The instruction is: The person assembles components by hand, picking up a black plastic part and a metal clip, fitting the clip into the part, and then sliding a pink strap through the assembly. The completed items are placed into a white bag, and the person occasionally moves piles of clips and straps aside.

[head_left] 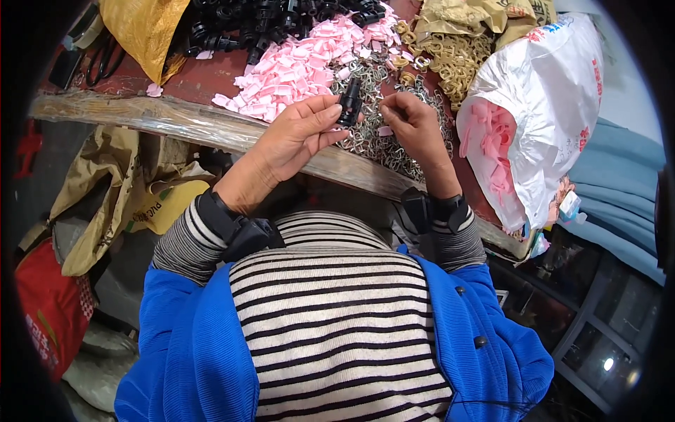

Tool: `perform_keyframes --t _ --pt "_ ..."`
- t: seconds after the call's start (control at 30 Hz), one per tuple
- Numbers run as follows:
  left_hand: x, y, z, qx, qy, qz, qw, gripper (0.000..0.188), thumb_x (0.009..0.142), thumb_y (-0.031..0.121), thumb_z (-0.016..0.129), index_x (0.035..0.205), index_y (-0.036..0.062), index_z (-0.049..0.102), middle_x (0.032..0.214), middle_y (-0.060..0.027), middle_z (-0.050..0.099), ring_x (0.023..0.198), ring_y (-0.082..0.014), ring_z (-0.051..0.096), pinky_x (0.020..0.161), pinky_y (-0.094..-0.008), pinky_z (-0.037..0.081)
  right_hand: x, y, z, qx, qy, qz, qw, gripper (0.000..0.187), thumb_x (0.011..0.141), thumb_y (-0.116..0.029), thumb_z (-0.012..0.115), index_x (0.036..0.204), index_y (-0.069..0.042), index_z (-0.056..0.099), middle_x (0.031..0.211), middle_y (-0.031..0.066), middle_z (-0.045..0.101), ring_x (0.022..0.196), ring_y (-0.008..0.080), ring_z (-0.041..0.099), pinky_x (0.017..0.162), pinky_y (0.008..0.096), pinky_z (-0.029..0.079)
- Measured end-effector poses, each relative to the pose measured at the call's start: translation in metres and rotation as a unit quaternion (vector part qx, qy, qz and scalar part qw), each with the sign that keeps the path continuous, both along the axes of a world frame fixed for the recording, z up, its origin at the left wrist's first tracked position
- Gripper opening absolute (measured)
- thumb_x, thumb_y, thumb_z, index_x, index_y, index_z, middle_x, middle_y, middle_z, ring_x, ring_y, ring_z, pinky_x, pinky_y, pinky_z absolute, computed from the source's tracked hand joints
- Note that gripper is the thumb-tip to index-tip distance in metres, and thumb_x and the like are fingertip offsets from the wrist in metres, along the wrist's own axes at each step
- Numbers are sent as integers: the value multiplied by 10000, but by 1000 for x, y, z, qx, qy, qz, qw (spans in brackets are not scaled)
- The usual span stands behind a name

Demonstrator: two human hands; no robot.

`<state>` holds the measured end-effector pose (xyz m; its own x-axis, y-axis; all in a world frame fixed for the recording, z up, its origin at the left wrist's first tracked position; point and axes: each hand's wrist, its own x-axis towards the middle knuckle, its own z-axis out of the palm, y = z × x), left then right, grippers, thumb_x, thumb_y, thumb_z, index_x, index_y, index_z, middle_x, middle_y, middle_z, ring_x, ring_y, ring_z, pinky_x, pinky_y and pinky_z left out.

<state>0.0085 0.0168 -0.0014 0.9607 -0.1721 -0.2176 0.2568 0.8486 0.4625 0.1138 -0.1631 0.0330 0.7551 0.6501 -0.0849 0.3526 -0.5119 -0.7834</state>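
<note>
A black plastic part (349,102), tube-like and upright, is pinched between the thumb and fingers of my left hand (299,137) above the table's front edge. Just to its right, my right hand (420,130) is closed, thumb against curled fingers; whatever it may hold is too small or hidden to tell. Beneath both hands spreads a heap of small silver metal hooks (376,144). Behind my left hand lies a pile of pink plastic pieces (281,77). Several more black parts (264,17) are heaped at the back.
On the right, a white woven sack (541,105) lies with pink pieces (492,141) in its mouth. Gold-coloured rings (460,60) spill from a brown bag (485,21) at the back. An orange-yellow bag (144,32) stands back left. The wooden table edge (176,119) runs before me.
</note>
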Motion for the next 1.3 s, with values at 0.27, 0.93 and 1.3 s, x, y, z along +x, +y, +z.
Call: perform_keyframes --t 0.27,0.93,1.3 --pt "0 0 -3 -6 -9 2 1000 207 847 101 485 1030 6 492 955 -49 566 839 -91 553 767 -228 476 -5 -1 3 100 184 -55 976 123 821 -106 530 862 9 549 645 -50 457 541 11 373 484 155 317" --pt "-3 -4 -6 -41 -69 21 997 244 855 100 464 1071 -12 457 1004 -93 551 918 -143 549 825 -273 461 -24 14 9 100 124 11 987 80 834 -85 512 831 -8 536 664 -45 470 542 20 359 490 156 290" --pt "-5 1 0 -45 -34 -11 998 269 852 107 474 1078 -37 453 980 -118 562 868 -182 586 745 -242 501 -26 17 24 94 -111 49 988 34 779 -13 548 799 2 525 697 16 461 556 79 412 495 190 331"
